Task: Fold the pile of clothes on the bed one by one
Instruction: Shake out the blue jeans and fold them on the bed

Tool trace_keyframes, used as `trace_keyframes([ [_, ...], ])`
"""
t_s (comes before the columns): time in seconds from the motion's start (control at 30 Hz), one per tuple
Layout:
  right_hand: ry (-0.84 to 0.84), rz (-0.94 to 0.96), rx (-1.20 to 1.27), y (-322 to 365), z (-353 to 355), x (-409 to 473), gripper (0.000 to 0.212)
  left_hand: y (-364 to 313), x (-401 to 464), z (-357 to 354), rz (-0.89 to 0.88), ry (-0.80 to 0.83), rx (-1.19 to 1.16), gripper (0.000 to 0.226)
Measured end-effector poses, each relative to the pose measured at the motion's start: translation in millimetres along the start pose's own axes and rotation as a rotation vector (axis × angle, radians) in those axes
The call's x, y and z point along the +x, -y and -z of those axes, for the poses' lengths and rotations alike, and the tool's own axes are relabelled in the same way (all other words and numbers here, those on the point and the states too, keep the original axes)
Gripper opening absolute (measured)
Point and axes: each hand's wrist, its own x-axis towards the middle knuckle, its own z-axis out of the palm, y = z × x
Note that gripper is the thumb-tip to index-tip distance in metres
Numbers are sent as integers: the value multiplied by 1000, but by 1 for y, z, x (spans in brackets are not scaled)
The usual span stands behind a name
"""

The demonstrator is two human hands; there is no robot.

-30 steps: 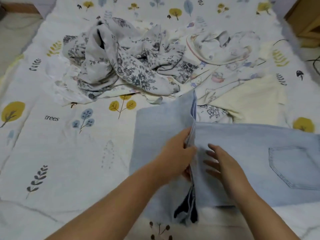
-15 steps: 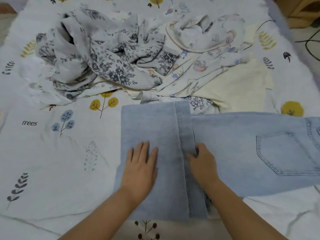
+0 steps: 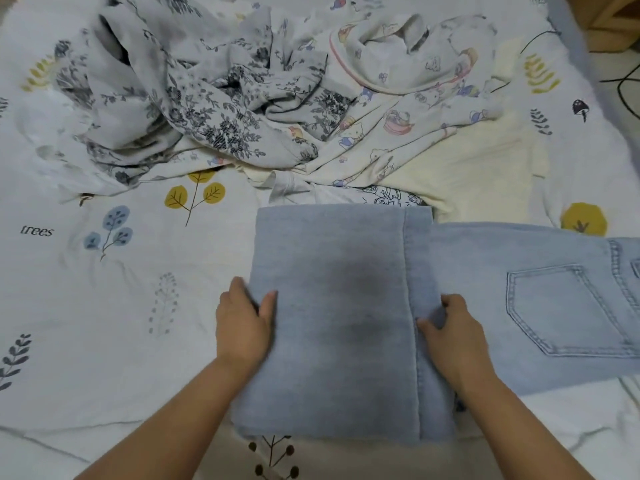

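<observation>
Jeans [image 3: 332, 306]: light blue denim, lying flat on the bed near the person; leg part folded over to the left, back pocket [image 3: 568, 310] showing at right.
Left hand [image 3: 244, 322]: grips the left folded edge, thumb on top, fingers tucked under.
Right hand [image 3: 452, 332]: pinches the hem edge at the fold's right side, fingers curled.
Pile [image 3: 214, 109]: unfolded floral and cartoon-print clothes, beyond the jeans.
Bed sheet [image 3: 104, 306]: white, leaf and tree print.

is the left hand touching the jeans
Touching. The head view shows the left hand gripping the folded left edge of the jeans, thumb on top of the denim and fingers tucked under the edge.
</observation>
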Motion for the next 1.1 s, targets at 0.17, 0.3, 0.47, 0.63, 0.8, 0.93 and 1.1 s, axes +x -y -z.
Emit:
trace_keyframes([
  [0.17,-106,68,-74,-11,-2,-10,34,-10,23,9,130,138,-166,14],
  [0.3,-214,215,-459,-5,-5,-18,53,-11,25,11,212,191,-222,24],
  [0.47,-73,654,-549,17,-59,-66,62,-2,-7,42,333,453,-352,27],
  [0.63,116,640,-677,23,-93,-84,78,25,-56,49,378,567,-419,33],
  [0.8,151,693,-749,6,-98,-86,71,45,-86,30,437,456,-308,15],
  [0.93,43,650,-712,10,-82,-73,60,46,-61,47,167,337,268,30],
  [1.1,-23,310,-666,-2,-48,-46,74,7,0,43,39,100,138,30],
])
